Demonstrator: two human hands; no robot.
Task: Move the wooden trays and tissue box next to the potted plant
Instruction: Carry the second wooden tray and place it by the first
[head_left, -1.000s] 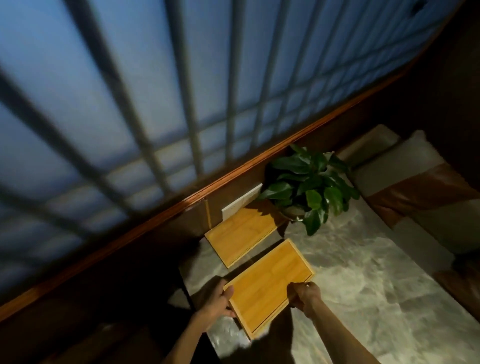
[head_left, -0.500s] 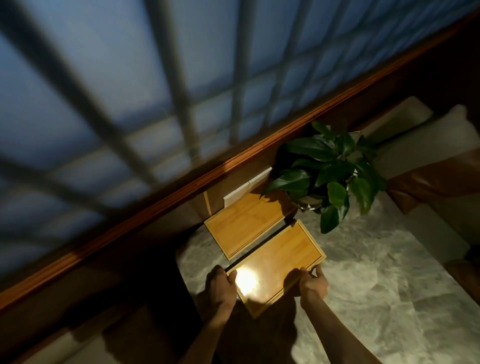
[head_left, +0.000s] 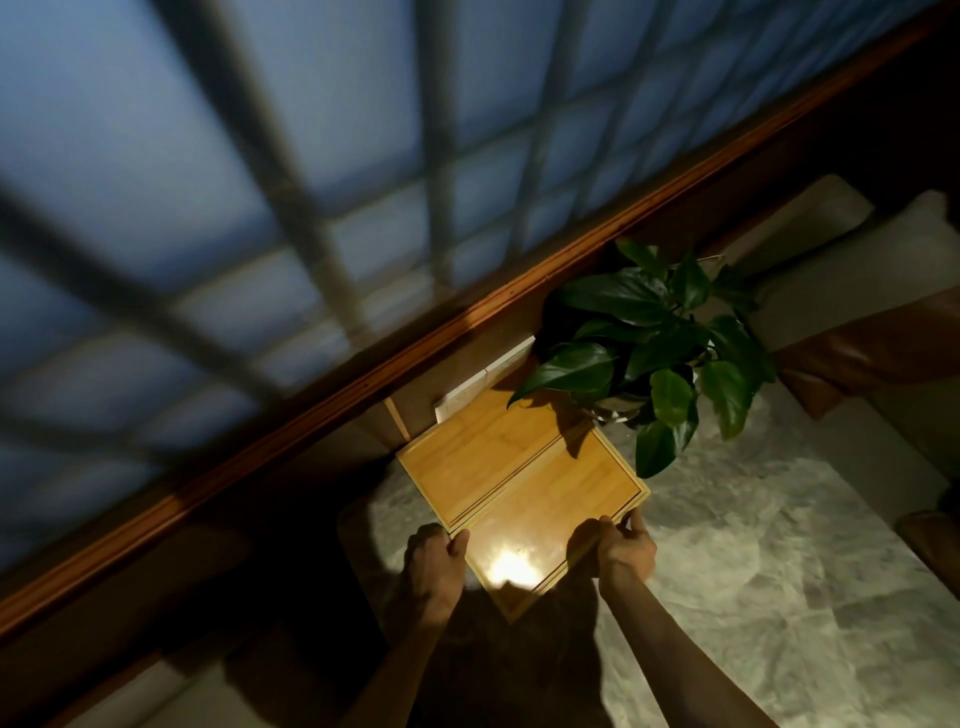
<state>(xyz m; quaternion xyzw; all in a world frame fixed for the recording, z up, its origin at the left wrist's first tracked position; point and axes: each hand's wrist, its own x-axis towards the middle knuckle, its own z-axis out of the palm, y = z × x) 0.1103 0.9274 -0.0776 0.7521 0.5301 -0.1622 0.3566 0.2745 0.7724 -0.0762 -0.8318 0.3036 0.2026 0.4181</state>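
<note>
Wooden tray (head_left: 550, 512) gripped by both hands' fingers (head_left: 460, 543), marble table (head_left: 779, 545), potted plant (head_left: 654, 343), latticed window (head_left: 311, 182)

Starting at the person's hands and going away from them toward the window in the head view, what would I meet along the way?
Left hand and right hand, gripping the near wooden tray → far wooden tray → white box against the wall → wooden sill → window grille.

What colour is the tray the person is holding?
Honey-yellow wood grain, with a bright light glare near the hands; the tray shows best in the head view.
</note>
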